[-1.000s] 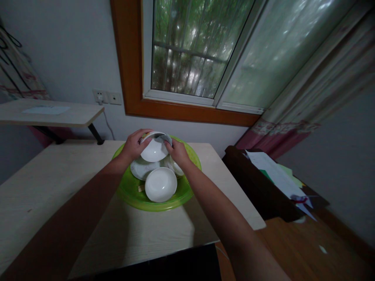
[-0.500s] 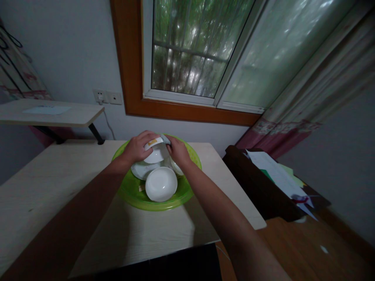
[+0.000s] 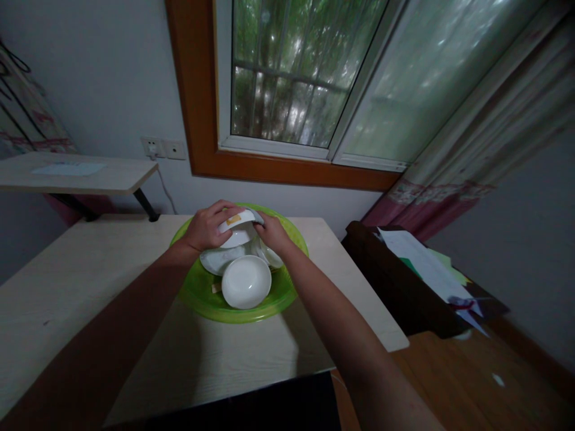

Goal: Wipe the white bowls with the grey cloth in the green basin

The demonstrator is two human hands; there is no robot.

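My left hand [image 3: 210,227] is closed around the left side of a white bowl [image 3: 241,218] with an orange-yellow mark on its outside. The bowl is tilted over the green basin [image 3: 247,315]. At its right rim my right hand [image 3: 272,231] is closed on a small grey piece [image 3: 255,214] that looks like cloth and touches the bowl. Below the hands, another white bowl [image 3: 247,282] faces up in the basin. A pale plate [image 3: 216,260] lies behind it, and more white crockery [image 3: 271,256] is partly hidden by my right hand.
The basin stands on a light wooden table [image 3: 242,350]. A raised shelf [image 3: 112,173] with a paper on it is at the left. Beyond the table's right edge, papers [image 3: 422,263] lie on a dark brown piece of furniture [image 3: 381,287]. A window [image 3: 291,78] is behind.
The grey piece at the bowl's right rim shows less, and the bowl has turned slightly. Both hands stay nearly in place on it. The view has shifted a little.
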